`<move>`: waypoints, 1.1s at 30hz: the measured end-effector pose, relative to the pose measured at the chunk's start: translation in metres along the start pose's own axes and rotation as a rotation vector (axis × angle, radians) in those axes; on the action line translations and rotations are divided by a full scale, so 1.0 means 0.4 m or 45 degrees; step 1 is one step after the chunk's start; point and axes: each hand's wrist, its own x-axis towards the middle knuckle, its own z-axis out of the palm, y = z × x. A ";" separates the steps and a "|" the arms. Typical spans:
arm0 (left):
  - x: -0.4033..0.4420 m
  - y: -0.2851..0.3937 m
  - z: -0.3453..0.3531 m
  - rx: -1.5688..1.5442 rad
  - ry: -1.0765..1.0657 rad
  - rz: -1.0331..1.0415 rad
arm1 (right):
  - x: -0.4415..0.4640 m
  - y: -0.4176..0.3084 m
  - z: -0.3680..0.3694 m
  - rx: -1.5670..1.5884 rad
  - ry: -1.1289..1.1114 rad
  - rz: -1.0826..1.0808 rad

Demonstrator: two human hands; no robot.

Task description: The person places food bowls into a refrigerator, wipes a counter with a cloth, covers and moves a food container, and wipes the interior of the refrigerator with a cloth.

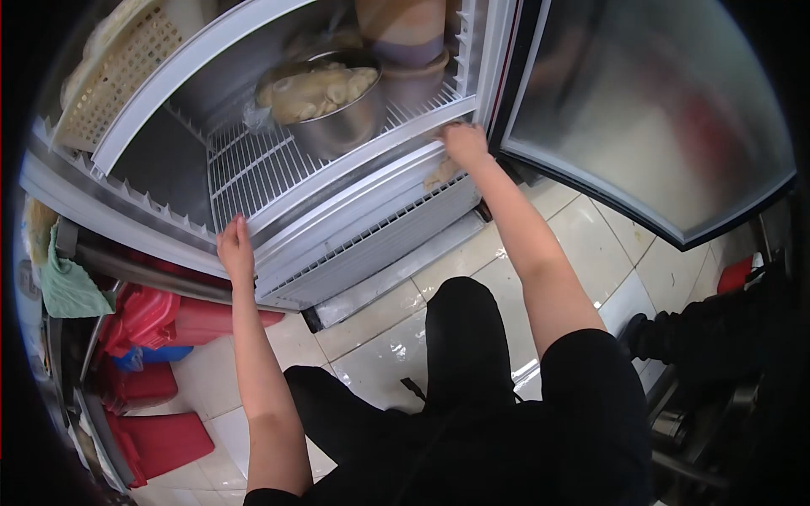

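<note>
My left hand (235, 248) is at the front left corner of a white wire shelf (253, 173) inside an open fridge, fingers pressed together around its edge. My right hand (466, 145) curls over the right end of the same shelf's front rail (363, 163); its fingertips are partly hidden. On the shelf stands a steel pot (342, 126) with pale, lumpy food (325, 93) heaped in it, slightly blurred. Behind it to the right, a tub with orange contents (403, 29) sits on another round container (415, 80). Below my right hand shows a beige patch (440, 175) I cannot make out.
The glass fridge door (624, 118) stands swung out on the right. A cream perforated basket (126, 80) is at upper left. Red plastic bins (164, 447) and a green cloth (72, 278) lie along the left. The tiled floor (380, 354) looks wet.
</note>
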 end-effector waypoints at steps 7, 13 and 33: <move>0.001 0.006 0.005 0.072 0.002 -0.030 | -0.117 -0.054 0.002 0.910 0.563 0.214; 0.012 0.005 0.010 0.051 -0.037 -0.044 | -0.023 -0.313 -0.032 0.853 -0.105 -0.397; 0.049 0.044 0.052 -0.006 -0.076 -0.094 | 0.328 -0.232 0.200 0.503 -0.089 -0.528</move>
